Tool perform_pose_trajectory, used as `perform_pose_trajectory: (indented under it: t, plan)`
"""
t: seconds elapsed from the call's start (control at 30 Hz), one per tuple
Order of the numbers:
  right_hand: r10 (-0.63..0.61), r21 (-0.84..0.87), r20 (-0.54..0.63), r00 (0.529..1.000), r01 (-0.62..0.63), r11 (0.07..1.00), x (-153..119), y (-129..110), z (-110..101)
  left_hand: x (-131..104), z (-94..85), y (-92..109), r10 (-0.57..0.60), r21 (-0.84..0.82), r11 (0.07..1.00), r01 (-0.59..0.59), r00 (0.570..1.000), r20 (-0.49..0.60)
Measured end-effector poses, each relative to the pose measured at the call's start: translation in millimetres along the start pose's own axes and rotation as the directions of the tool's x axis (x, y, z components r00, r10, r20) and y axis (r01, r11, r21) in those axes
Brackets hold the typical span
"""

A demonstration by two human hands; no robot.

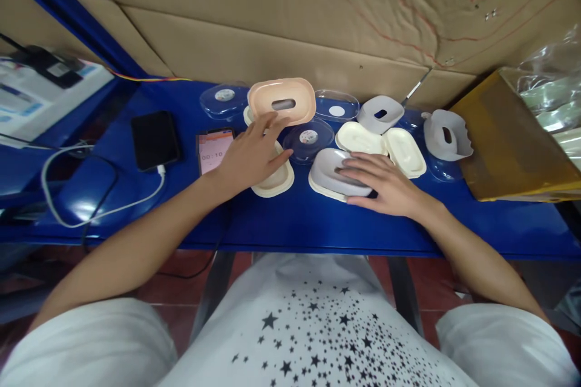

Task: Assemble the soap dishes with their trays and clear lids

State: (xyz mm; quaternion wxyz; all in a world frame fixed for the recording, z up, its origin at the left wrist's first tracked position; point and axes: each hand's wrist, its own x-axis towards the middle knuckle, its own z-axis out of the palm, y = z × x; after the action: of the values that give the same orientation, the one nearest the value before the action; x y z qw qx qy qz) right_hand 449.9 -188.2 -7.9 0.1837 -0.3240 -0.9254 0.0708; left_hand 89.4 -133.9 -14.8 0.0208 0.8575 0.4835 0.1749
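Note:
My left hand point(254, 157) reaches over a cream tray point(275, 184), fingers apart, their tips at the front edge of a peach plastic cover point(263, 92) with an oval slot. The thumb stands away from that cover. Around the right side of a light grey cover point(324, 166) my right hand point(385, 184) is closed, fingers across its top and thumb low at the front. This grey cover sits on a cream base point(329, 194). Just behind lie more cream trays point(361, 138) and clear plastic lids point(308, 140).
Two more grey covers, one point(380, 110) behind and one point(442, 139) at right, stand near a cardboard box point(512, 145) with clear packaging. At left lie a phone point(215, 154) showing a timer and a black device point(155, 140) on a white cable. Cardboard lines the back.

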Motion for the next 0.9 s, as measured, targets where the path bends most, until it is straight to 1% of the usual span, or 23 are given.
perform_pose_trajectory:
  t: [0.07, 0.13, 0.17, 0.23, 0.3, 0.4, 0.5, 0.6, 0.67, 0.7, 0.73, 0.77, 0.83, 0.87, 0.9]
  plan:
    - [0.031, 0.023, -0.059, 0.998, -0.029, 0.999, -1, 2, -2, -1, -1.6, 1, 0.020, 0.009, 1.000, -0.020, 1.000, -0.011]
    - [0.120, -0.013, -0.123, 0.985, -0.122, 0.992, -4, 8, -12, -2, -4.5, 5, 0.041, 0.032, 0.999, -0.040, 0.999, -0.030]
    - [0.179, -0.049, -0.158, 0.971, -0.188, 0.981, -5, 11, -18, -3, -6.2, 7, 0.051, 0.050, 0.998, -0.048, 0.998, -0.046]
    - [0.290, -0.123, -0.247, 0.925, -0.327, 0.937, -9, 17, -31, -4, -9.3, 11, 0.067, 0.083, 0.995, -0.060, 0.994, -0.082]
    - [0.354, -0.184, -0.334, 0.874, -0.429, 0.885, -13, 23, -42, -5, -11.8, 15, 0.093, 0.091, 0.992, -0.085, 0.991, -0.095]
    - [0.390, -0.269, -0.413, 0.823, -0.519, 0.811, -18, 34, -52, -6, -15.8, 23, 0.088, 0.110, 0.991, -0.082, 0.995, -0.045]
    - [0.437, -0.333, -0.433, 0.789, -0.590, 0.735, -22, 48, -55, -9, -22.6, 34, 0.044, 0.194, 0.980, -0.048, 0.999, 0.024]
    - [0.458, -0.385, -0.454, 0.764, -0.632, 0.673, -23, 55, -53, -16, -31.3, 41, -0.017, 0.293, 0.956, 0.007, 0.999, 0.032]
    - [0.423, -0.410, -0.468, 0.775, -0.615, 0.673, -21, 50, -50, -19, -36.0, 39, -0.079, 0.347, 0.936, 0.059, 0.996, 0.044]
    - [0.388, -0.414, -0.464, 0.796, -0.583, 0.699, -19, 46, -47, -20, -37.7, 36, -0.101, 0.365, 0.928, 0.072, 0.993, 0.061]
    - [0.347, -0.410, -0.437, 0.830, -0.527, 0.745, -16, 39, -44, -21, -39.0, 32, -0.113, 0.373, 0.925, 0.073, 0.990, 0.085]
    - [0.303, -0.391, -0.384, 0.872, -0.451, 0.803, -13, 31, -40, -21, -39.8, 28, -0.117, 0.374, 0.925, 0.068, 0.987, 0.110]
    - [0.194, -0.299, -0.228, 0.954, -0.259, 0.918, -7, 13, -29, -21, -40.5, 21, -0.115, 0.362, 0.931, 0.050, 0.980, 0.160]
    - [0.132, -0.238, -0.144, 0.981, -0.164, 0.957, -5, 5, -22, -20, -40.5, 19, -0.114, 0.358, 0.933, 0.044, 0.977, 0.178]
    - [0.066, -0.181, -0.067, 0.996, -0.077, 0.980, -2, -2, -16, -20, -40.3, 18, -0.112, 0.351, 0.935, 0.038, 0.975, 0.193]
